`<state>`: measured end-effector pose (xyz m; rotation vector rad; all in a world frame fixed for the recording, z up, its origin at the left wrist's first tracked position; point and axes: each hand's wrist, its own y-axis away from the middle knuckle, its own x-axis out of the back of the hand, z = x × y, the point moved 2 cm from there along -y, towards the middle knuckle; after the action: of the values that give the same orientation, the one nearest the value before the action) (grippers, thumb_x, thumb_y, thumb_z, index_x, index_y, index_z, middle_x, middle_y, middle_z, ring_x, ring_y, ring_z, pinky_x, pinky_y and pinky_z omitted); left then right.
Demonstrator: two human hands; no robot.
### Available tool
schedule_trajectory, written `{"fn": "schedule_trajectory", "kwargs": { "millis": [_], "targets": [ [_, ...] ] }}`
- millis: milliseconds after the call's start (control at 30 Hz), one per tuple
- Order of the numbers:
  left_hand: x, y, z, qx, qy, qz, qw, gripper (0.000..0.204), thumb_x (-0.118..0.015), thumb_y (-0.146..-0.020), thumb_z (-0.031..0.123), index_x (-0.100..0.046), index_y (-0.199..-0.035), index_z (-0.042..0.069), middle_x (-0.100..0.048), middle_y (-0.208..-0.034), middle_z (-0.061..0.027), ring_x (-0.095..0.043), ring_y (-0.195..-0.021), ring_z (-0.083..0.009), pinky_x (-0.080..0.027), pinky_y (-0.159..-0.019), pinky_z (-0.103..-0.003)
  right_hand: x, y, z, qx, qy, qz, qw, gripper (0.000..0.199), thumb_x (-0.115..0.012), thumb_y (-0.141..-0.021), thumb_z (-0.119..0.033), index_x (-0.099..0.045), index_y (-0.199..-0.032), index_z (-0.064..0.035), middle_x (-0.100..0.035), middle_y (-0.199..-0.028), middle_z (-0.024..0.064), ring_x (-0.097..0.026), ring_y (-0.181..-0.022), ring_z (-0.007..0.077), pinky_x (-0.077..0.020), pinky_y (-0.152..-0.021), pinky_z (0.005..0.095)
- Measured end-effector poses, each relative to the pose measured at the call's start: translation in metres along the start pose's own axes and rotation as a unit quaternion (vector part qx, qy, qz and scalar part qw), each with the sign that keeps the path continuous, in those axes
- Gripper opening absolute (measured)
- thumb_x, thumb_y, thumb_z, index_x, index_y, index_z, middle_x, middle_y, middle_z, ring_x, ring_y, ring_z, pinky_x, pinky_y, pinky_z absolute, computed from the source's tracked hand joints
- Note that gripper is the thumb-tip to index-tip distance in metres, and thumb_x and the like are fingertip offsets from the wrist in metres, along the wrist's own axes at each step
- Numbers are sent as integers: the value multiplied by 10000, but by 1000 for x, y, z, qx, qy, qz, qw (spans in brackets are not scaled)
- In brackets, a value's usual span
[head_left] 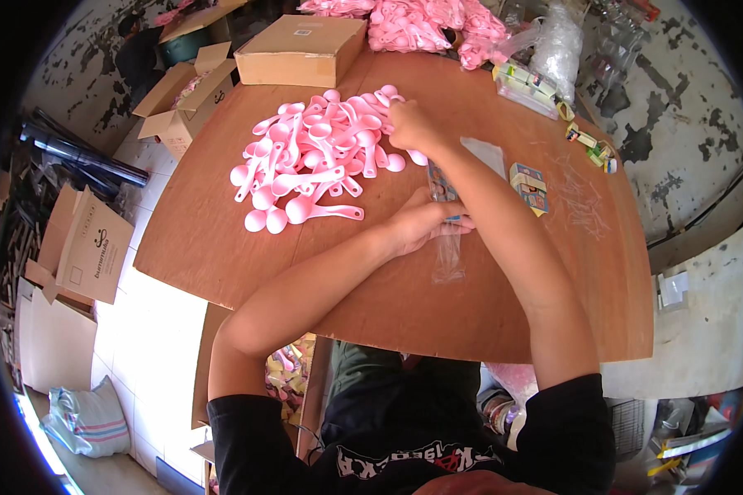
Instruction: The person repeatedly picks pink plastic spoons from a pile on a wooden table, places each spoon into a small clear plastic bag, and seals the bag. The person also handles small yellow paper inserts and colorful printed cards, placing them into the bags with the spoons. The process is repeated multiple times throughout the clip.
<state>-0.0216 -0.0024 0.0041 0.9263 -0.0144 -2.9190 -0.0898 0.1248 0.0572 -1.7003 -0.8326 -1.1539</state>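
- Pink plastic spoons (pixel 309 161) lie in a big heap on the brown wooden desk (pixel 223 247).
- The right hand (pixel 413 128) reaches into the far side of the heap. Its fingers curl down onto the spoons; I cannot tell if they pinch one.
- The left hand (pixel 421 224) rests on the desk, just beside the heap. Its fingers press together on a thin clear plastic bag (pixel 447 256).
- The bag lies flat between the two arms.
- Small colourful boxes (pixel 528 186) sit near the right arm.
- A closed cardboard box (pixel 300 51) stands behind the heap.
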Motion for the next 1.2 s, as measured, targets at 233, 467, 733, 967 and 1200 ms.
{"fn": "schedule_trajectory", "kwargs": {
  "millis": [233,467,733,967,1200],
  "targets": [
    [0,-2,1,26,-24,-4,999,329,-670,-909,222,-539,-1119,6,-592,-1025,-95,-646,-949,-208,-538,-914,-368,79,59,40,39,-280,143,949,309,-732,-801,-68,-593,-1073,-19,-657,-846,50,-620,-719,114,-500,-630,268],
    [5,-9,0,2,74,4,997,556,-584,-911,524,-498,-1122,17,-604,-1057,-161,-638,-1036,-286,-499,-981,-429,127,239,6,129,-119,321,931,221,-675,-836,-11,-619,-1049,7,-651,-976,118,-650,-849,210,-522,-740,309],
    [7,-11,3,-11,146,48,988,606,-539,-886,612,-482,-1096,47,-625,-1015,-199,-641,-1018,-348,-501,-981,-468,89,310,-26,451,-107,261,847,262,-770,-769,-123,-653,-994,-60,-630,-936,83,-661,-779,209,-603,-719,355],
    [7,-7,4,-11,158,65,985,600,-518,-895,612,-515,-1075,39,-628,-1013,-196,-638,-1030,-347,-500,-987,-466,87,300,-12,404,-26,282,870,240,-791,-757,-130,-684,-964,-73,-647,-920,72,-660,-725,212,-579,-603,289],
    [5,-7,1,-4,141,66,988,623,-497,-894,627,-495,-1105,40,-617,-1055,-185,-640,-1033,-333,-493,-996,-461,86,300,-8,357,2,337,871,262,-805,-733,-194,-705,-968,-138,-647,-907,1,-633,-725,165,-534,-575,249]
  ]
}}
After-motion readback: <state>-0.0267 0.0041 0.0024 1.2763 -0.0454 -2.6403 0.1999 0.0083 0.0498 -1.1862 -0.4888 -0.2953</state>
